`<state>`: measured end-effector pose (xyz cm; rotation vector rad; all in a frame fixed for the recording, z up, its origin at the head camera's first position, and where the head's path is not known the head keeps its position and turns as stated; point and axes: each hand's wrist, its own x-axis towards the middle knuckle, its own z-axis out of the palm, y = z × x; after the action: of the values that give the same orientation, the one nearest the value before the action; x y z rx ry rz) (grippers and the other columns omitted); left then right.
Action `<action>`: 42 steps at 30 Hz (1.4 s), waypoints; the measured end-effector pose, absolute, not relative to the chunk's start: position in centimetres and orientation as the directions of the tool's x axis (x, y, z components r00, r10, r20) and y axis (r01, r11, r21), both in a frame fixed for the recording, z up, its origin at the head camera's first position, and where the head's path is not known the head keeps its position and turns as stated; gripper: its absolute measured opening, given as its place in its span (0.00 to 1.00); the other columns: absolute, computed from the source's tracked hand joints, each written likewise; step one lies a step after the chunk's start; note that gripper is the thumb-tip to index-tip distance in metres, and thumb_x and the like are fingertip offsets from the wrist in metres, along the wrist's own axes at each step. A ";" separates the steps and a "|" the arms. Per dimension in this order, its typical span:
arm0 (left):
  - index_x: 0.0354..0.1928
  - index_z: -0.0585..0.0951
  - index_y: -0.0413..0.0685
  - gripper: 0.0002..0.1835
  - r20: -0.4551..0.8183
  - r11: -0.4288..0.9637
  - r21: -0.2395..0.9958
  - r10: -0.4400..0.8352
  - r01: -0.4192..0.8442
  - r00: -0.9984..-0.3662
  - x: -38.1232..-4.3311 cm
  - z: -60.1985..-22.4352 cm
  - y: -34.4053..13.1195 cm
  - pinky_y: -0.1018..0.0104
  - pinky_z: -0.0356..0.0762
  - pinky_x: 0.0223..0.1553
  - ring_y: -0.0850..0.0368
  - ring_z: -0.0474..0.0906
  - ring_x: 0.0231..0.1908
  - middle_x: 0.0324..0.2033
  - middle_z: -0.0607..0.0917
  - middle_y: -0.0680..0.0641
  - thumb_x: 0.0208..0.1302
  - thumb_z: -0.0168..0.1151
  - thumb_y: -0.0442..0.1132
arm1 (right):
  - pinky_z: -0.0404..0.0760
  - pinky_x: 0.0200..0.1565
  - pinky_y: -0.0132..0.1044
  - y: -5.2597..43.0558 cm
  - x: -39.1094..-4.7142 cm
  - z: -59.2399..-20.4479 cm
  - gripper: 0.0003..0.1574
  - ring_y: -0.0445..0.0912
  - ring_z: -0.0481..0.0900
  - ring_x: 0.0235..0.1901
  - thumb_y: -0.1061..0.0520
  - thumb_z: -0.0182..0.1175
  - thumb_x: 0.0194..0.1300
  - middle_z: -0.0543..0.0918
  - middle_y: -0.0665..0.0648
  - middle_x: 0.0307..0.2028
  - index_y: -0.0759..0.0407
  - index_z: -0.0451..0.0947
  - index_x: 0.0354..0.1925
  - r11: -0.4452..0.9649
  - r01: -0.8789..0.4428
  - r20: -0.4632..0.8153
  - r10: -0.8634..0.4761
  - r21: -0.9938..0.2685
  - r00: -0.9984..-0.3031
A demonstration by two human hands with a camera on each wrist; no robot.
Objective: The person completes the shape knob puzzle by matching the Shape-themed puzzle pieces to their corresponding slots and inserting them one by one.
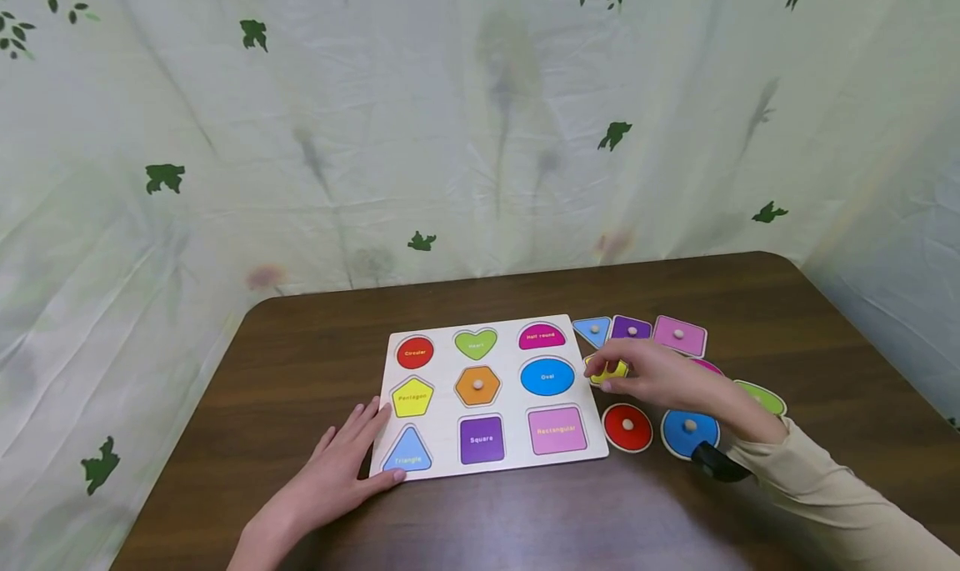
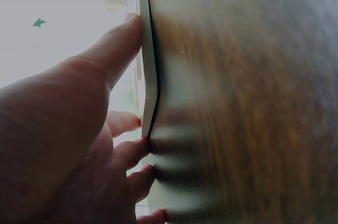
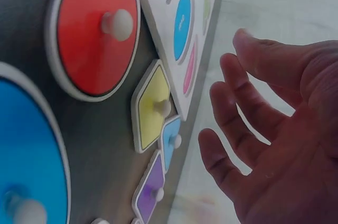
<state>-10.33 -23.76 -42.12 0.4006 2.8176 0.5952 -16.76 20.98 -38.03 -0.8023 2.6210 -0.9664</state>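
Observation:
A white shape puzzle board (image 1: 444,398) with coloured, labelled recesses lies on the table. An orange hexagon piece (image 1: 470,396) with a knob sits in its middle recess. My left hand (image 1: 337,463) rests at the board's near-left corner, thumb on the front edge and fingers along the left side. Just past the right edge, my right hand (image 1: 671,375) hovers over a yellow pentagon piece (image 3: 148,113), fingers loosely bent. In the right wrist view nothing is between those fingers, and the pentagon's knob shows uncovered.
Around my right hand lie a red circle piece (image 1: 628,439), a blue piece (image 1: 678,438), a light blue triangle (image 1: 589,328), a purple square (image 1: 624,324) and a pink rectangle (image 1: 678,344). Magenta (image 1: 708,365) and green pieces (image 1: 763,398) are partly hidden by my arm. A leaf-patterned curtain (image 1: 450,137) hangs behind.

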 end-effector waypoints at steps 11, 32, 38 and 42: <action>0.76 0.58 0.49 0.54 -0.171 0.878 0.427 0.315 0.218 -0.933 -10.3 -42.0 -23.8 0.27 0.42 0.64 0.36 0.45 0.73 0.75 0.54 0.40 0.54 0.62 0.71 | 0.82 0.42 0.33 22.5 -15.3 -38.2 0.14 0.48 0.80 0.45 0.62 0.69 0.61 0.83 0.50 0.43 0.54 0.82 0.46 0.614 -0.409 -0.050 -0.591 -0.675 -0.805; 0.76 0.58 0.48 0.54 -0.160 0.875 0.428 0.320 0.226 -0.934 -10.3 -42.2 -23.8 0.28 0.42 0.65 0.37 0.44 0.74 0.75 0.54 0.40 0.55 0.61 0.72 | 0.81 0.41 0.34 23.6 -13.7 -40.4 0.15 0.44 0.76 0.41 0.65 0.70 0.58 0.79 0.44 0.40 0.47 0.82 0.40 0.613 -0.434 -0.088 -0.637 -0.660 -0.766; 0.76 0.58 0.48 0.54 -0.154 0.876 0.423 0.323 0.233 -0.934 -10.4 -42.3 -23.8 0.29 0.42 0.65 0.37 0.44 0.74 0.75 0.54 0.40 0.55 0.61 0.72 | 0.81 0.40 0.35 23.4 -13.5 -40.9 0.16 0.43 0.75 0.40 0.65 0.70 0.57 0.79 0.42 0.39 0.45 0.82 0.39 0.624 -0.467 -0.048 -0.630 -0.627 -0.775; 0.76 0.58 0.48 0.54 -0.151 0.877 0.418 0.324 0.237 -0.934 -10.4 -42.4 -23.8 0.28 0.42 0.65 0.37 0.44 0.74 0.75 0.53 0.40 0.55 0.60 0.72 | 0.80 0.40 0.34 23.3 -13.4 -41.1 0.17 0.43 0.74 0.40 0.66 0.70 0.58 0.79 0.41 0.39 0.43 0.82 0.38 0.647 -0.458 -0.048 -0.607 -0.610 -0.793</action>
<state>-10.43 -23.83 -42.42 0.4286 2.8312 0.5906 -13.38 23.30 -41.07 -0.8633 2.6187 -0.8684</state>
